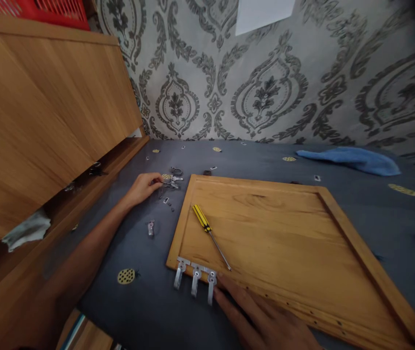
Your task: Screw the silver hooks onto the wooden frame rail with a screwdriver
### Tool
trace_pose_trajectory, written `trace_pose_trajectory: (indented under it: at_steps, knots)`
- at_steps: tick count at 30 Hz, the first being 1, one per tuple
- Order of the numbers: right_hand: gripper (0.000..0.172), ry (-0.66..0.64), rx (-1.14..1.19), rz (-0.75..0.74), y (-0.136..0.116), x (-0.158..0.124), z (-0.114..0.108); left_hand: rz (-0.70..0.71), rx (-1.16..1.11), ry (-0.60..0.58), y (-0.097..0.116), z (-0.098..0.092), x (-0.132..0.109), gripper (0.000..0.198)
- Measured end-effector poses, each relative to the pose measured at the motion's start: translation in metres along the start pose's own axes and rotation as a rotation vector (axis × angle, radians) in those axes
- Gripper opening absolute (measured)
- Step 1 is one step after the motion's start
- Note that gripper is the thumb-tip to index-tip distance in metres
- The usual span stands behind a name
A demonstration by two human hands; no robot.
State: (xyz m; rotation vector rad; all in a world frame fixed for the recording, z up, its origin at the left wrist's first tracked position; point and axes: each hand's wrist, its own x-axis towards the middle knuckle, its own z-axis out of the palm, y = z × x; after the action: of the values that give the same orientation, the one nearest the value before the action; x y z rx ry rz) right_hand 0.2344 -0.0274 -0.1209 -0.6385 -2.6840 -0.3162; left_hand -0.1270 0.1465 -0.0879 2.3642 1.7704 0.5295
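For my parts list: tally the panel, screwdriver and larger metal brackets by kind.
Light wooden framed panel: 1
Yellow-and-black-handled screwdriver: 1
Silver metal brackets: 4, three at the panel's edge, one loose on the grey cloth
Total: 6

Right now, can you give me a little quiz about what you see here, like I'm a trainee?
1. True or false: the yellow-and-black screwdriver lies on the wooden panel.
2. What does the left hand reach with its fingertips? A) a blue cloth B) a pile of small metal parts C) a red crate
3. How many metal brackets stick out over the panel's near edge, beside the right hand?
Key: 1 true; 2 B; 3 three.
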Motion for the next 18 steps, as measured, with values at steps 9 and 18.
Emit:
trace_pose_trajectory:
  at_steps: [9, 18]
  knots:
    - [0.061, -0.02, 0.015, -0.004, 0.0, -0.002, 0.001, 0.021, -0.086, -0.113, 0.001, 0.001, 0.002, 0.034]
    - [0.06, -0.004, 0.006, 0.001, -0.001, -0.002, 0.003, -0.015, -0.09, -0.119, -0.006, 0.006, 0.037, 0.035]
